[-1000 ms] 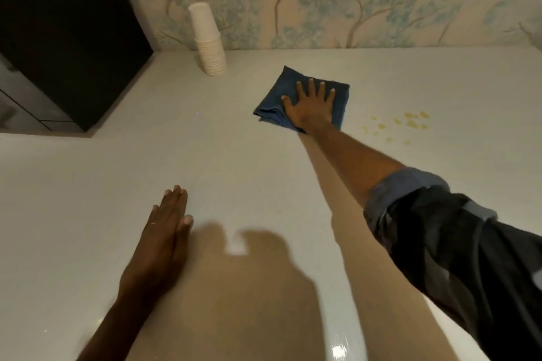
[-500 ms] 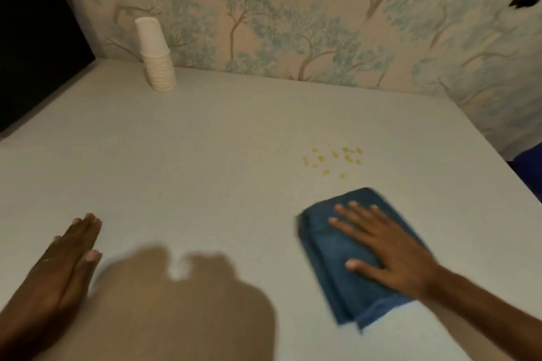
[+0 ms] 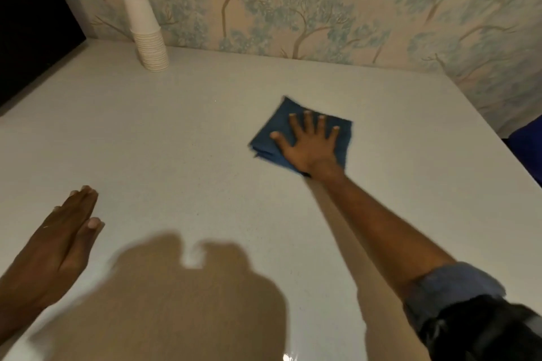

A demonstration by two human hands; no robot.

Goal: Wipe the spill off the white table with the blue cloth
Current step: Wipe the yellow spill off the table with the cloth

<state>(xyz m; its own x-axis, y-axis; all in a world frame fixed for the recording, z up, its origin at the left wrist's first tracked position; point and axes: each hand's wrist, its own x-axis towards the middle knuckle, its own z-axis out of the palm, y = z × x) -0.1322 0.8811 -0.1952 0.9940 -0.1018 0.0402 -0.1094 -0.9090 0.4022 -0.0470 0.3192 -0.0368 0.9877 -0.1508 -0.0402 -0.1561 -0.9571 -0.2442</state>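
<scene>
Now blue cloth (image 3: 271,138) under R hand (image 3: 311,145) — flat.

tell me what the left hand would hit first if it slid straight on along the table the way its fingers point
Probably nothing close: the left hand lies flat, fingers pointing away and slightly right, over bare white table. That line seems to pass right of the paper cup stack, toward the wallpapered wall.

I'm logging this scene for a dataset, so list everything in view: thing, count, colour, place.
table: one, white, fills most of the view.
cloth: one, blue, folded, flat on the table right of centre.
paper cups: one stack, white, upside down, far left by the wall.
wallpaper: beige with blue-green trees, behind the table.
dark panel: one, black, far left.
right hand: spread flat on the cloth.
left hand: flat on the table, near left.
</scene>
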